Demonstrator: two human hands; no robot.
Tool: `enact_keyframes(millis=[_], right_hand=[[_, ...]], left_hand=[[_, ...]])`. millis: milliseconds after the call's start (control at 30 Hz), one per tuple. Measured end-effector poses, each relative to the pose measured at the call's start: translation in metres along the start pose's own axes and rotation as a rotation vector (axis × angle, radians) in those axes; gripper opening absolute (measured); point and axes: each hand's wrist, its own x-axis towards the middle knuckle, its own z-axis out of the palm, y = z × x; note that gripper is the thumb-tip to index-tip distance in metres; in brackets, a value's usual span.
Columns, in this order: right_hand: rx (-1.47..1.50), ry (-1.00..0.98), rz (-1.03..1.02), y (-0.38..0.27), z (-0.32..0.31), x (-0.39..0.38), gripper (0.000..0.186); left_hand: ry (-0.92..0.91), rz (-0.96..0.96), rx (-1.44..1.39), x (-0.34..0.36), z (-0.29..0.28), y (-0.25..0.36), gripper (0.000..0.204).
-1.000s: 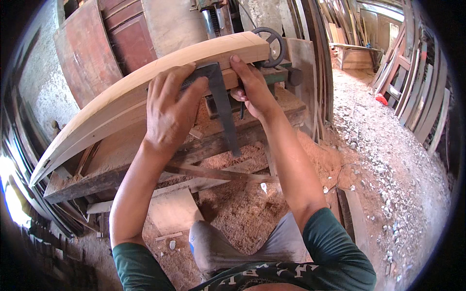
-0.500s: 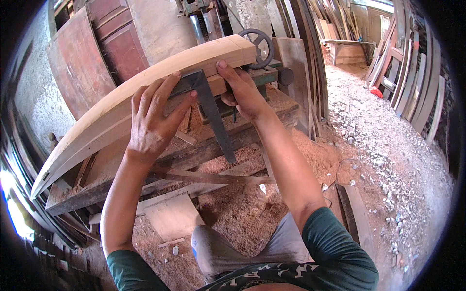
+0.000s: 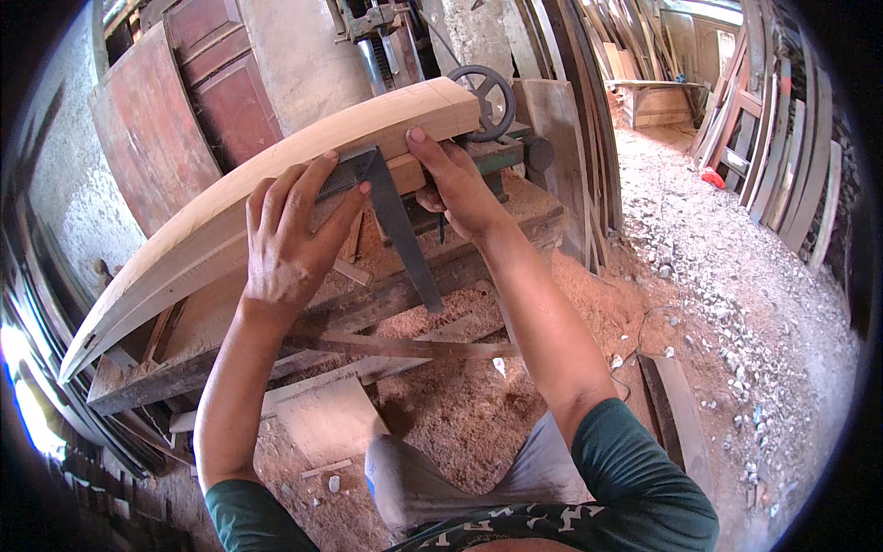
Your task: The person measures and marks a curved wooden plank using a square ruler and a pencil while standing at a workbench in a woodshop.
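A long curved pale timber (image 3: 239,193) lies at an angle over a dusty workbench (image 3: 212,336). My left hand (image 3: 299,216) has its fingers spread over a dark metal square (image 3: 405,244) and the timber's front face, holding the square against it; the square's long blade points down toward me. My right hand (image 3: 455,179) grips the timber near its right end, thumb on the front face and other fingers curled below, with a thin dark stick, too hidden to name, hanging under them.
A machine with a handwheel (image 3: 497,97) stands behind the timber. Wooden panels (image 3: 156,120) lean on the back wall. Boards (image 3: 773,156) stand along the right beside a gravel-strewn path (image 3: 717,276). Sawdust (image 3: 593,299) and offcuts lie around the bench and my legs.
Over the last second both hands, the square and the timber have shifted left and slightly down in the view, along with the background. My grips look much the same.
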Motion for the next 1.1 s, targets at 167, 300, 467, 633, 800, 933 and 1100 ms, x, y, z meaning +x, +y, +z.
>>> enact_keyframes(millis=[167, 300, 467, 633, 800, 933, 1100], right_hand=[[-0.002, -0.025, 0.017, 0.0028, -0.0026, 0.0009, 0.059], [0.005, -0.027, 0.025, -0.0013, -0.001, -0.0012, 0.059], [0.01, 0.006, 0.0, -0.0015, 0.0029, -0.0024, 0.057], [0.023, 0.008, -0.004, -0.0003, 0.0018, -0.0012, 0.057], [0.017, -0.009, 0.006, 0.0022, 0.0009, 0.0009, 0.061], [-0.002, -0.026, -0.005, 0.0023, -0.0003, 0.001, 0.068], [-0.011, 0.015, -0.004, 0.0005, 0.0028, 0.0004, 0.069]], left_hand=[[0.005, -0.011, -0.017, -0.0011, 0.0015, -0.0007, 0.037], [0.007, -0.014, -0.013, -0.0014, 0.0011, 0.0011, 0.039], [0.016, 0.016, 0.01, -0.0033, 0.001, -0.0011, 0.044], [-0.008, 0.036, 0.02, -0.0041, 0.0004, -0.0015, 0.046], [-0.045, 0.034, 0.052, -0.0061, -0.0002, 0.0005, 0.048], [-0.036, 0.042, 0.076, -0.0067, 0.0035, 0.001, 0.049], [-0.038, 0.049, 0.074, -0.005, 0.0021, 0.0006, 0.049]])
